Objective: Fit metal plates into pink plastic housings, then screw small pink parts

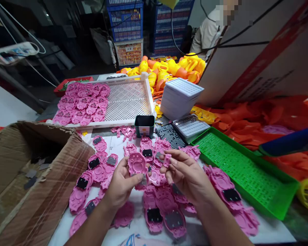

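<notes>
My left hand (122,182) is closed round a pink plastic shell (138,164), its moulded inner side turned up and a grey square piece (143,181) at its near end. In my right hand (186,172), a small pink plastic part (167,160) is pinched between thumb and fingers, a little to the right of that shell. Beneath and around both hands lie several more pink shells (169,205), many with a black or grey square (154,215) set in them.
An open cardboard box (74,160) stands at left. Behind are a white perforated tray (128,99) with pink shells (83,102), a dark green cup (144,126) and stacked white trays (181,99). A green tray (246,174) lies right. Yellow parts (174,68) are heaped behind; a person (204,34) is beyond.
</notes>
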Demonstrator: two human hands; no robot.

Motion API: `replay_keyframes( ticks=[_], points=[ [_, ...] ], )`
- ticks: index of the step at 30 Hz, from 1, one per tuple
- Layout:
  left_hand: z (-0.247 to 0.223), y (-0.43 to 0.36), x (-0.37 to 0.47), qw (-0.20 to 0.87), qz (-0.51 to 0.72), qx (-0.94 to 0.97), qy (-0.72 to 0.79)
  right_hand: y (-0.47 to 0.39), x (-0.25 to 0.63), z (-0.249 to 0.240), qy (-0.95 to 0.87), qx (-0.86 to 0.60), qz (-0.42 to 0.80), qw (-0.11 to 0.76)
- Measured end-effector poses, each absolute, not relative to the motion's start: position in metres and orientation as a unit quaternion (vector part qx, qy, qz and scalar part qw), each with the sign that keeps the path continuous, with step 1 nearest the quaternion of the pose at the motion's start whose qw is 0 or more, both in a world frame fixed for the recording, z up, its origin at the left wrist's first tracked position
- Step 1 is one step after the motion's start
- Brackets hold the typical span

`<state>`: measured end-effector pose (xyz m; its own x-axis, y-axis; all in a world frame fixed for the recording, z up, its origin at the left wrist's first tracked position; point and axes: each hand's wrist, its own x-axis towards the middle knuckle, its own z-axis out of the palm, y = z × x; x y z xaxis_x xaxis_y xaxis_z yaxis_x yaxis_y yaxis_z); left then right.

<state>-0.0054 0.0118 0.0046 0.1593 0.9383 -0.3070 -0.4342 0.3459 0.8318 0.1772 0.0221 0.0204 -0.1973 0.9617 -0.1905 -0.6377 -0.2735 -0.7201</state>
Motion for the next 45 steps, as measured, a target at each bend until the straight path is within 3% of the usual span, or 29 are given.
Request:
replay_keyframes(
  ticks=[8,15,19,25,35,45],
  points=[
    [0.004,0.007,-0.004,0.677,0.482,0.307,0.463,0.016,0.173,0.011,-0.333,-0.36,0.69,0.533],
    [-0.007,0.001,-0.002,0.652,0.449,0.351,0.5,0.014,0.167,0.006,-0.644,-0.418,0.355,0.533],
    [-0.011,-0.001,0.0,0.645,0.433,0.37,0.51,0.016,0.165,0.004,-0.702,-0.399,0.293,0.511],
    [-0.008,-0.001,0.001,0.645,0.431,0.36,0.518,0.019,0.165,-0.007,-0.791,-0.411,0.087,0.444],
    [-0.014,-0.002,0.0,0.644,0.436,0.357,0.518,0.02,0.163,-0.007,-0.778,-0.377,0.068,0.498],
    [-0.003,-0.001,0.003,0.643,0.445,0.362,0.508,0.017,0.161,-0.008,-0.787,-0.364,0.043,0.496]
  ],
)
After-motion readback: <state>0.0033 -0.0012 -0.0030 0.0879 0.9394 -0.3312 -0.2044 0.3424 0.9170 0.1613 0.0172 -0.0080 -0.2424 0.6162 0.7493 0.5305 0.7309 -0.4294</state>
